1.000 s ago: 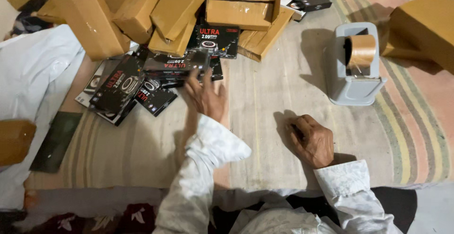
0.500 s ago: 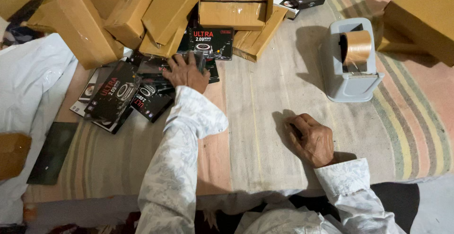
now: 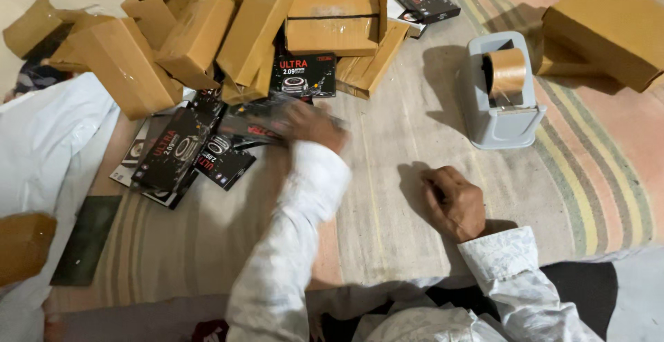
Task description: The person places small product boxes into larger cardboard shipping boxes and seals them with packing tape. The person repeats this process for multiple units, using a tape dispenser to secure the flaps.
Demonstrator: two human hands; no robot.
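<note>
Here the left hand (image 3: 315,124) is motion-blurred; it lies on a black product box (image 3: 259,124) among others of its kind, grip indeterminate (fingers unresolved). The right hand (image 3: 454,202) rests curled and empty on the striped mat (image 3: 387,197). Brown cartons (image 3: 200,34) crowd behind; a grey tape dispenser (image 3: 499,93) stands well apart

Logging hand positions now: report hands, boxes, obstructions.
Left hand on a black retail box, motion-blurred, grip unclear. Right hand fisted on the striped mat. Cardboard cartons heaped just beyond; tape dispenser apart, right.
</note>
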